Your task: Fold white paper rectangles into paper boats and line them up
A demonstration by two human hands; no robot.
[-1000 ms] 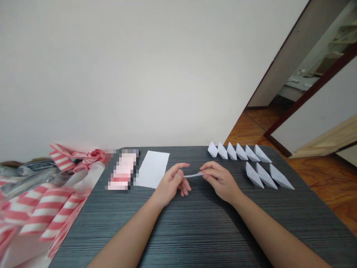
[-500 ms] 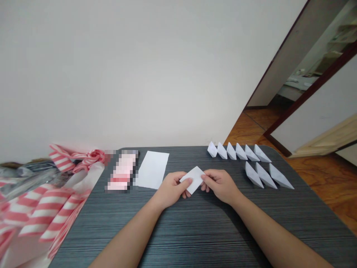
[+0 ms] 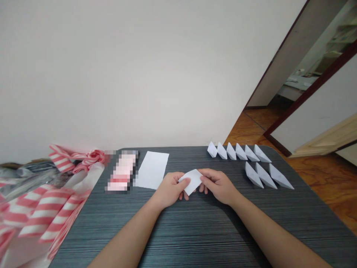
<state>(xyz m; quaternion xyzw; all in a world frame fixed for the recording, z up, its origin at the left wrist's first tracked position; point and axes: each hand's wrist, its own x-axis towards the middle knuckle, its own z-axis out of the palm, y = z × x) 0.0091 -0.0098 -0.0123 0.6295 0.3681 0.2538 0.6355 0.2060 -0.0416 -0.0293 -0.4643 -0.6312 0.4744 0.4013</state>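
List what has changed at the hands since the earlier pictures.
The folded paper, edge-on at first, has turned its flat face up toward the camera. The left hand and right hand have kept hold of it, with nothing let go. The paper boats and blank sheet stayed put.

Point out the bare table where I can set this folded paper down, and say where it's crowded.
Bare tabletop runs nearest you, in front of the left hand and right hand holding the folded paper. A smaller patch lies behind them, between the white paper sheet and the paper boats. The far right is crowded with boats; the far left holds the sheet and blurred pink packet.
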